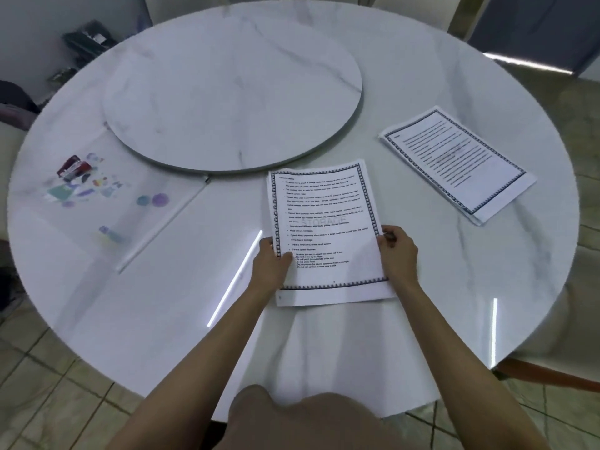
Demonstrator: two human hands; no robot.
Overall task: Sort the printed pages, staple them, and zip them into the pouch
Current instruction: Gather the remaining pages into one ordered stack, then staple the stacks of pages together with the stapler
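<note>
A stack of printed pages (324,222) with a dark patterned border lies in front of me on the round white table (422,287). My left hand (271,266) grips its left edge, thumb on the top sheet. My right hand (397,251) grips the right edge, fingers curled round it. A second stack of bordered pages (454,160) lies apart at the right. At the left lies a clear zip pouch (130,196) with colourful prints, its zipper edge facing the middle. A red stapler (73,167) rests on the pouch's far left corner.
A raised round turntable (233,89) fills the table's middle, just beyond the held stack. Chairs stand around the table, and a dark rack (87,39) sits on the floor at the far left. Tiled floor shows below the near table edge.
</note>
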